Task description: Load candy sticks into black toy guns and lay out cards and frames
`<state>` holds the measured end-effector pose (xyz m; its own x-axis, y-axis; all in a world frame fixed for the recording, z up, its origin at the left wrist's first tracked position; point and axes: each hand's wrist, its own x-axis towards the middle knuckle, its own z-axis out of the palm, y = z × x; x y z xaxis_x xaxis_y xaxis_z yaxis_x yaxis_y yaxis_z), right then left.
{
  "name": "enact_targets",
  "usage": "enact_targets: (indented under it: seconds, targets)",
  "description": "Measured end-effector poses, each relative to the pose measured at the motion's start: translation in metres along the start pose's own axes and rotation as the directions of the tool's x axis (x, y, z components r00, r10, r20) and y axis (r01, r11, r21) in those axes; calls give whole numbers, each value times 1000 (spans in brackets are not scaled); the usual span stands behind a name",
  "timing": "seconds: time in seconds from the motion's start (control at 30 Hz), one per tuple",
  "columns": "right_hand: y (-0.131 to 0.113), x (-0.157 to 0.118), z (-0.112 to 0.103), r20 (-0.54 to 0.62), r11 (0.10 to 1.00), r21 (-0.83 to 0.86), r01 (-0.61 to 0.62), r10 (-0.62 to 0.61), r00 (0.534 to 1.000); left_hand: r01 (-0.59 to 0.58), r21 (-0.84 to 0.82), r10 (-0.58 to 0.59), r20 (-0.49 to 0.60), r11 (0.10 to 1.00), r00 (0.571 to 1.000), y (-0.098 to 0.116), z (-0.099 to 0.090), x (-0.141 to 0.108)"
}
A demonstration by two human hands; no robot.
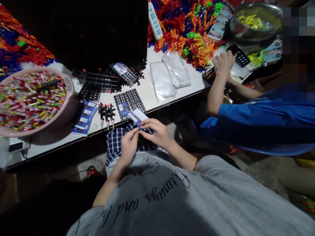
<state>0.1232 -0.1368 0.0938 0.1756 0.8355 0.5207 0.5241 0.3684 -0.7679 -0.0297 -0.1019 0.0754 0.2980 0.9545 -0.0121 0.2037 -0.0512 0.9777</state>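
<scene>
My left hand (pixel 129 144) and my right hand (pixel 158 131) meet over my lap at the table's front edge. Between their closed fingers is a blue and white printed card (pixel 136 118), gripped at its near end. Just beyond it lie black perforated plastic trays (pixel 134 101), with a small blue card (pixel 123 108) on one of them. To the left of these, several small black toy guns (pixel 106 112) with colourful tips stand side by side. A stack of blue printed cards (pixel 85 118) lies farther left, at the table edge.
A pink basin (pixel 70 87) of wrapped colourful pieces stands at left. Plastic bags (pixel 162 80) lie right of the trays. Behind are a power strip (pixel 155 23), heaped coloured plastic parts (pixel 172 36) and a large dark box (pixel 98 32). A co-worker's hands (pixel 223 62) work at right near a metal bowl (pixel 256 36).
</scene>
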Motion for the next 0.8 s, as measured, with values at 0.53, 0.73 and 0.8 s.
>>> enact_targets:
  seconds: [0.53,0.73,0.8]
  targets:
    - [41,-31,12,241,638,459,-618,580,778,-366,420,373,69,830,925,-40,14,-7]
    - [57,-32,6,381,475,525,-706,610,694,-307,447,300,89,840,950,-42,17,-3]
    - [62,-32,3,395,478,516,-711,604,692,-286,420,271,97,861,958,-42,18,-1]
